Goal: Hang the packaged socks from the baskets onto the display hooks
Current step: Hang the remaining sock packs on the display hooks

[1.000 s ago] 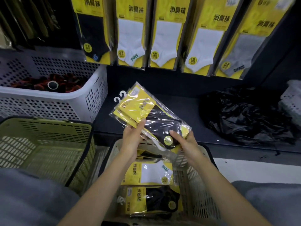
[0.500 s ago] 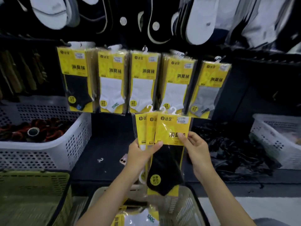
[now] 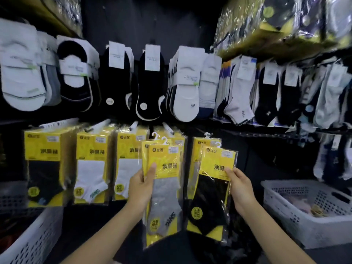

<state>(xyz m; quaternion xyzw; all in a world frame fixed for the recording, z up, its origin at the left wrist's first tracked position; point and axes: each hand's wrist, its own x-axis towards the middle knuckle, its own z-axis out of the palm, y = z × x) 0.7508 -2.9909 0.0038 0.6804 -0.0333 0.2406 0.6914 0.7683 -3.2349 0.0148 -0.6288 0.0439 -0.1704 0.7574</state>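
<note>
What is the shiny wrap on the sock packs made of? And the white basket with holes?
The wrap looks like thin clear plastic film, glossy: it glints and crinkles over the yellow card. The basket is probably hard molded plastic, matte white: its walls have neat rows of small holes.

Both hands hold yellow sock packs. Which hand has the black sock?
The right hand holds the black-sock pack. The front pack in the left hand is a grey-sock pack, so the sock colour sets them apart.
</note>
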